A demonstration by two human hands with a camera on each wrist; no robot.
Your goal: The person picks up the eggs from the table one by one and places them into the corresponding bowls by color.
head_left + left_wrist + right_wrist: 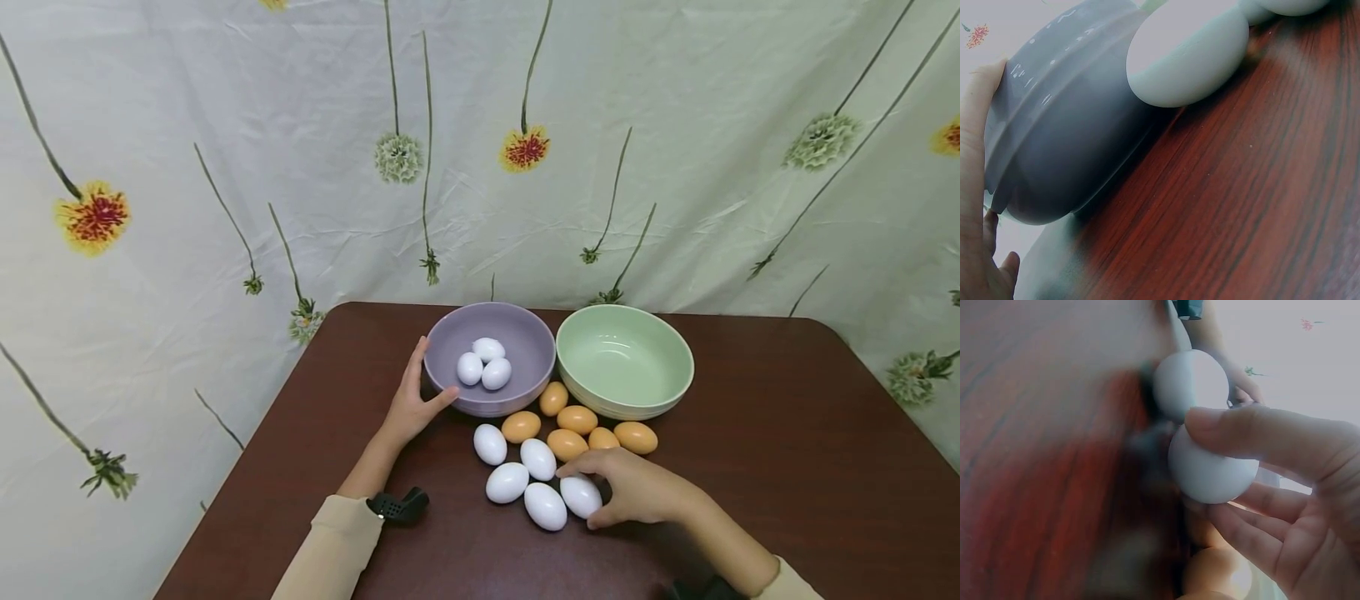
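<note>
My right hand point(637, 487) holds a white egg point(581, 498) at the near right of a loose group. In the right wrist view, the thumb lies across that egg point(1213, 472) and the fingers are on its other side. My left hand point(412, 404) rests against the left side of a purple bowl point(491, 407), thumb at the near rim and fingers stretched along the outer wall. Inside the bowl lie three white eggs point(497, 374). Another white egg point(1188, 53) shows close beside the bowl in the left wrist view.
A pale green bowl point(626, 358) with nothing in it stands right beside the purple one. Several orange eggs point(567, 445) lie in front of the bowls, with more white eggs point(507, 482) nearer. Behind the dark wooden table point(787, 417) hangs a flowered cloth point(480, 208).
</note>
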